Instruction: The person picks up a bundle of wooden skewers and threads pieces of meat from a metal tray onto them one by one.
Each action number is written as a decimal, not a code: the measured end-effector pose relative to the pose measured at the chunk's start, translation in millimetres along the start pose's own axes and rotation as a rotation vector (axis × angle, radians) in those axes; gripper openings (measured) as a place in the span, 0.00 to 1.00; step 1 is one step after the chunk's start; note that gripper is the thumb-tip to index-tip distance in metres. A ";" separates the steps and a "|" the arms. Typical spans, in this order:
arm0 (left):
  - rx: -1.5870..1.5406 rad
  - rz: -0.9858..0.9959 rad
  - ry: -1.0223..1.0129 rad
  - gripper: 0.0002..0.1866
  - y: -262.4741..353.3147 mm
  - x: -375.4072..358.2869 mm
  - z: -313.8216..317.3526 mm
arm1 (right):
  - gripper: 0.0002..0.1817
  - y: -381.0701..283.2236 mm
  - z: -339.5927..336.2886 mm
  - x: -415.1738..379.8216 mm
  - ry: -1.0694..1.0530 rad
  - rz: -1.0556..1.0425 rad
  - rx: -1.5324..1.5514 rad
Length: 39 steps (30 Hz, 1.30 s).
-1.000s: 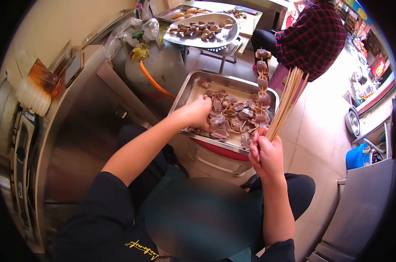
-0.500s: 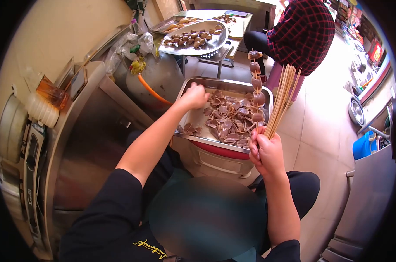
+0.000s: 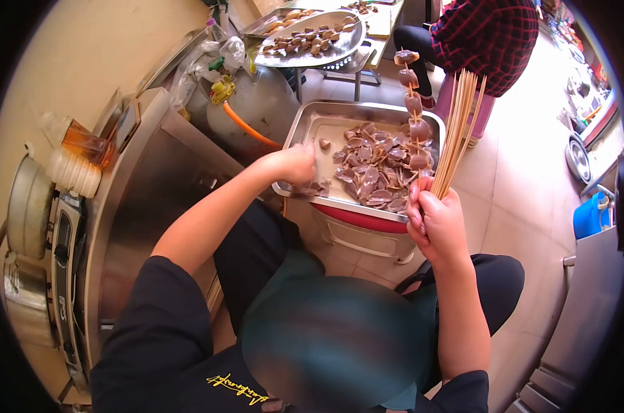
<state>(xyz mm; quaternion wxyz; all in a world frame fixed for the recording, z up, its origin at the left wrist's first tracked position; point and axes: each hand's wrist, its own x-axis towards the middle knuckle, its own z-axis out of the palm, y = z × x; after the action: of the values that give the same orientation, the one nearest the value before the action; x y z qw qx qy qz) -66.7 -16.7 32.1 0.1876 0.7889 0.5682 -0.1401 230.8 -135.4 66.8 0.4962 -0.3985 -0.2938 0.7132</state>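
My right hand (image 3: 436,219) is closed around a bundle of thin wooden skewers (image 3: 458,131) and one upright skewer threaded with several brown-purple meat pieces (image 3: 414,103). It is at the near right corner of a rectangular metal tray (image 3: 319,110). A heap of flat, sliced-looking meat pieces (image 3: 370,168) covers the tray's middle and right. Over the tray's left side, my left hand (image 3: 296,164) has its fingers curled in; whatever they hold is hidden. Just beyond it lies a single small meat piece (image 3: 324,144), and a few more pieces (image 3: 319,188) lie below its fingers.
The tray rests on a red-topped stool (image 3: 367,234). Behind it stand a gas cylinder (image 3: 257,103) with an orange hose (image 3: 246,127) and a table bearing an oval platter (image 3: 346,55) of loaded skewers. A person in a checked shirt (image 3: 487,41) sits ahead right. A steel cabinet (image 3: 160,206) flanks my left.
My left hand has come from the tray's far left corner to its near left side, uncovering a single meat piece. My right hand keeps its hold on the skewers. The view has shifted slightly.
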 end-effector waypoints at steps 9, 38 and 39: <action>-0.519 -0.036 0.148 0.20 35.0 3.9 -19.8 | 0.06 2.2 -0.3 1.9 -0.026 -0.003 0.017; -0.520 0.113 0.575 0.12 -50.3 14.3 -30.6 | 0.16 90.2 157.8 89.1 -0.003 0.378 -0.189; -0.474 0.123 0.556 0.11 -54.2 15.6 -29.8 | 0.19 87.4 161.2 83.4 -0.058 0.396 -0.232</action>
<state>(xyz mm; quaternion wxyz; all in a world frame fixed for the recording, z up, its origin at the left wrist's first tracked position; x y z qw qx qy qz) -113.0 25.4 44.5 0.2115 0.7641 0.5658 0.2267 34.9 -89.9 54.7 0.2889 -0.4819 -0.3041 0.7693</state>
